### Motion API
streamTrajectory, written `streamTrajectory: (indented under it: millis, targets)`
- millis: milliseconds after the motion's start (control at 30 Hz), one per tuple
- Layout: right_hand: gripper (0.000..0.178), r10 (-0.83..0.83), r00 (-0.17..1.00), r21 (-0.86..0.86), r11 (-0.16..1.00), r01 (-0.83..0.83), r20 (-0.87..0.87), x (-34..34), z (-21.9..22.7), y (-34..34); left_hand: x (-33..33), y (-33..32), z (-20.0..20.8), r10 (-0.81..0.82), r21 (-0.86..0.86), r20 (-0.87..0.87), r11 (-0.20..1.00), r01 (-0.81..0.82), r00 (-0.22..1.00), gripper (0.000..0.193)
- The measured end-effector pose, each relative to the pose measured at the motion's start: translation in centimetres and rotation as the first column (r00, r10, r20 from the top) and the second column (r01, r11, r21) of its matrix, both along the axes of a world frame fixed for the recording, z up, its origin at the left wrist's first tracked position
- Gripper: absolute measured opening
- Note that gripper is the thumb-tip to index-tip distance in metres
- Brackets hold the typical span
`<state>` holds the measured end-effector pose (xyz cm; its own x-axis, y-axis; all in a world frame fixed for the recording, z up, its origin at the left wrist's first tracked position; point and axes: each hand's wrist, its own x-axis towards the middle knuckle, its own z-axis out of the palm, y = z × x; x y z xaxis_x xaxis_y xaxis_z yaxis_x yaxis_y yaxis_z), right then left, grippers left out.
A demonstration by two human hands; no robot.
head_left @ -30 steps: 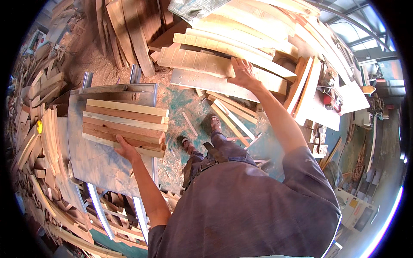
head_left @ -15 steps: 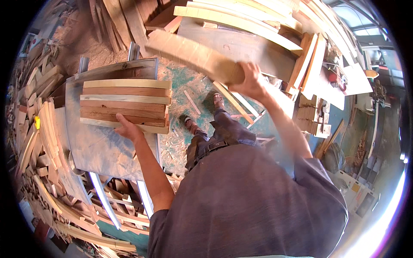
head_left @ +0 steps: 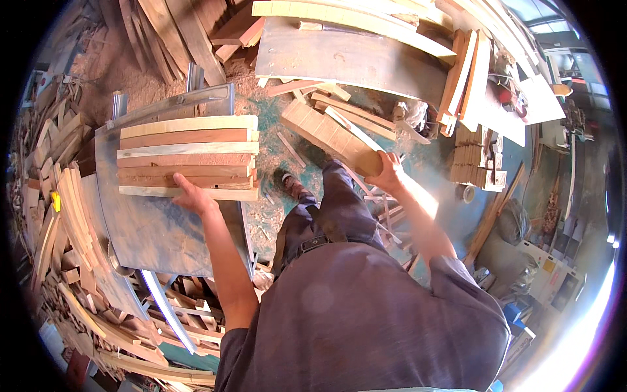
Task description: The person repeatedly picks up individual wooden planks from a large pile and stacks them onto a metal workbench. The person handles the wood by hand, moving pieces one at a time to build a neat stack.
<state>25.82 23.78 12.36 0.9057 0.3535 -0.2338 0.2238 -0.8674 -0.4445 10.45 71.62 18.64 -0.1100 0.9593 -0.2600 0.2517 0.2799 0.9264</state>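
Note:
My right hand [head_left: 390, 172] grips the near right end of a thick, pale wooden board [head_left: 325, 136]. The board is held at a slant above the floor, its other end pointing up and left. On the left, several long wooden strips [head_left: 186, 157], pale and reddish-brown, lie side by side on a metal-topped saw table [head_left: 166, 228]. My left hand [head_left: 194, 197] rests against the near edge of these strips. One digit stretches over their top and the others are spread lower, partly hidden.
A second metal table [head_left: 346, 59] with long pale planks [head_left: 353, 21] stands at the back. Offcuts and sawdust litter the floor around my feet. Scrap wood [head_left: 72, 261] heaps up on the left. Stacked wooden blocks [head_left: 480, 157] stand at the right.
The board in my right hand has come down and swung right, toward my legs. My left hand stays at the strips. The whole view has shifted slightly.

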Motion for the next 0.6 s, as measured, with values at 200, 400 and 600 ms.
streamTrajectory:
  millis: [200, 400, 600]
  targets:
    - [0.081, 0.087, 0.970, -0.131, 0.990, -0.058, 0.227, 5.2, -2.0, -1.4, -0.9, 0.9, -1.1, -0.030, -0.002, -0.021, 1.000, 0.029, 0.999, 0.104]
    - [0.035, -0.024, 0.948, -0.103, 0.993, 0.059, 0.319, 7.4, -1.2, 2.1, -0.7, 0.9, -0.7, -0.055, -0.004, -0.034, 0.999, 0.055, 0.998, 0.112]
    - [0.035, 0.077, 0.877, 0.196, 0.962, -0.191, 0.474, 9.2, 6.8, 7.7, -0.5, 0.8, -1.3, -0.007, 0.010, -0.151, 1.000, 0.009, 0.989, 0.114]
